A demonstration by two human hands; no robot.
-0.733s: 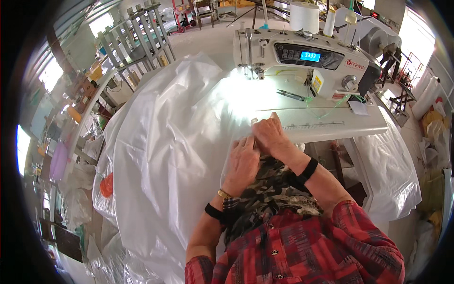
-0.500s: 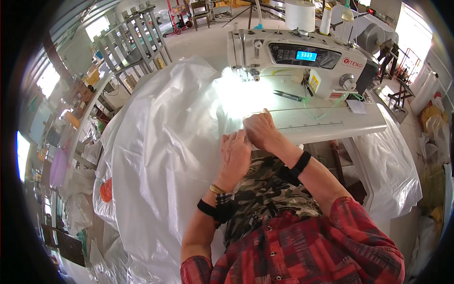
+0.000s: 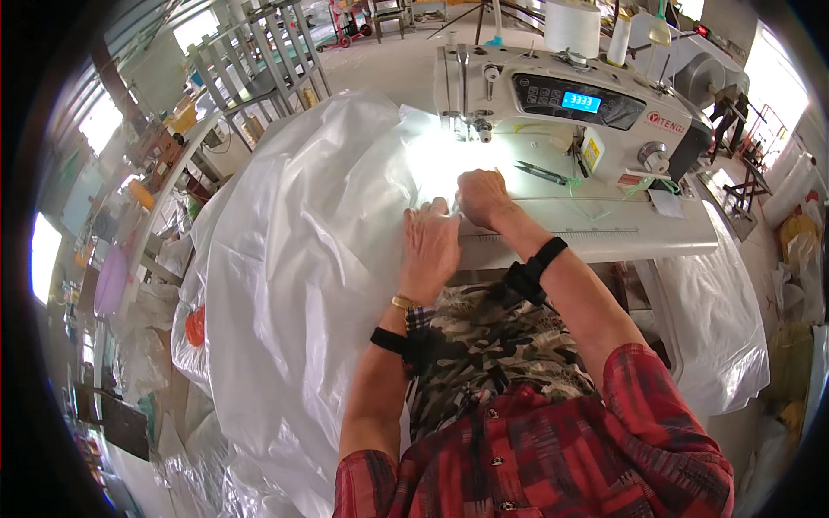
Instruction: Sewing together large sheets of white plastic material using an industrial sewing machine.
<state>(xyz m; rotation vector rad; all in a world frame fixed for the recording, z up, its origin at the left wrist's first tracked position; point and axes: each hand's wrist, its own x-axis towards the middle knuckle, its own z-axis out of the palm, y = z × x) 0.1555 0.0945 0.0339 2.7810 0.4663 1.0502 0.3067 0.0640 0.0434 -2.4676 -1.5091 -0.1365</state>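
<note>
A large sheet of shiny white plastic-like fabric [image 3: 294, 250] drapes over the left side of the sewing machine's bed [image 3: 587, 220] and down past my left arm. My left hand [image 3: 431, 244] presses its fingers together on the sheet's right edge. Just right of it, my right hand [image 3: 485, 198] is closed in a pinch at that same edge. The sewing machine [image 3: 561, 104] stands beyond my hands, its needle area [image 3: 471, 128] washed out by a bright lamp. What lies between my fingertips is partly lost in the glare.
Thread snips [image 3: 541, 173] lie on the bed beside loose green thread [image 3: 589, 211]. A white thread cone [image 3: 572, 30] stands behind the machine head. Folded white sheeting [image 3: 708, 319] hangs at the right. A grey metal rack [image 3: 259, 65] is at the far left.
Both hands have moved forward, toward the needle area, with the fabric edge. The view has shifted slightly, so the machine sits a little further right.
</note>
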